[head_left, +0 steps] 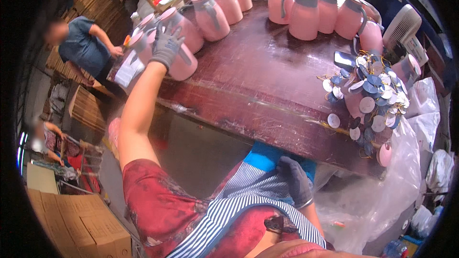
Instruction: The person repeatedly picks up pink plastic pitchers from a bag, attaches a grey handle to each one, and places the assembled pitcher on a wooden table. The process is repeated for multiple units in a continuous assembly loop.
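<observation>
My left hand (167,45), in a grey glove, reaches to the table's left end. Its fingers are spread over the upper part of a pink jug (184,67) that has a grey handle. More pink jugs with grey tops stand close by, among them one jug (210,19) just to the right. My right hand (295,180), gloved too, hangs low in front of the striped apron (248,181), beside its blue part near the table edge. How its fingers are bent is unclear, and I see no object in it.
A dark red table (258,76) spreads before me. More pink jugs (304,16) stand along its far right side. Round white and blue tags (370,91) on strings lie heaped near a phone (344,60). Clear plastic sheeting (382,186) drapes at right. Cardboard boxes (79,224) and a person (88,48) are at left.
</observation>
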A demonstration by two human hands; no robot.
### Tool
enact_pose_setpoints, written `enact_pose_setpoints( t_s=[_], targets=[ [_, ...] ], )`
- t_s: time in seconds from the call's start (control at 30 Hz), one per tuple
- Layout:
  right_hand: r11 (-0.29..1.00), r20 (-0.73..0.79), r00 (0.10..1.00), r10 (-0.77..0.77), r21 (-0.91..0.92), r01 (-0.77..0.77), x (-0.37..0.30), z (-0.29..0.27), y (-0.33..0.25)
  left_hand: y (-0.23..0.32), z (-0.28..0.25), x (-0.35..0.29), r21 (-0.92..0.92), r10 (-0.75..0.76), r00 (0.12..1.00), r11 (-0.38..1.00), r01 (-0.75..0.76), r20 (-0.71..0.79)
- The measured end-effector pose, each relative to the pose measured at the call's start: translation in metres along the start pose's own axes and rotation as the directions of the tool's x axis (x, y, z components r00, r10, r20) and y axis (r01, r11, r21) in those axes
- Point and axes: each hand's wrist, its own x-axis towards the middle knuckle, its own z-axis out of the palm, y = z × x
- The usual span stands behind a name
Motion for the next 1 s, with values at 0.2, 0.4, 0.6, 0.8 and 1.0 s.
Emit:
enact_pose_setpoints(
  t_s=[0.2, 0.4, 0.6, 0.8, 1.0],
  targets=[
    [0.953, 0.109, 0.950, 0.294, 0.049, -0.301, 0.002, -0.010, -0.041, 0.098, -0.117, 0.141, -0.732, -0.185, 0.779, 0.523, -0.438, -0.599],
    [0.898, 0.044, 0.934, 0.354, 0.262, -0.353, -0.007, -0.038, -0.045, 0.193, -0.134, 0.338, -0.858, -0.489, 0.787, -0.135, -0.495, -0.377],
    [0.990, -0.085, 0.990, 0.112, -0.075, -0.119, -0.038, -0.071, -0.037, 0.257, -0.174, 0.299, -0.827, -0.363, 0.824, -0.201, -0.524, -0.434],
    [0.971, -0.358, 0.906, 0.225, 0.159, -0.178, -0.176, -0.098, 0.018, 0.197, -0.168, -0.042, -0.838, -0.304, 0.888, -0.327, -0.436, -0.344],
    [0.743, -0.889, 0.038, 0.456, 0.357, -0.566, -0.352, -0.172, 0.214, 0.174, -0.112, -0.190, -0.930, -0.274, 0.902, -0.060, -0.363, -0.334]
  ],
)
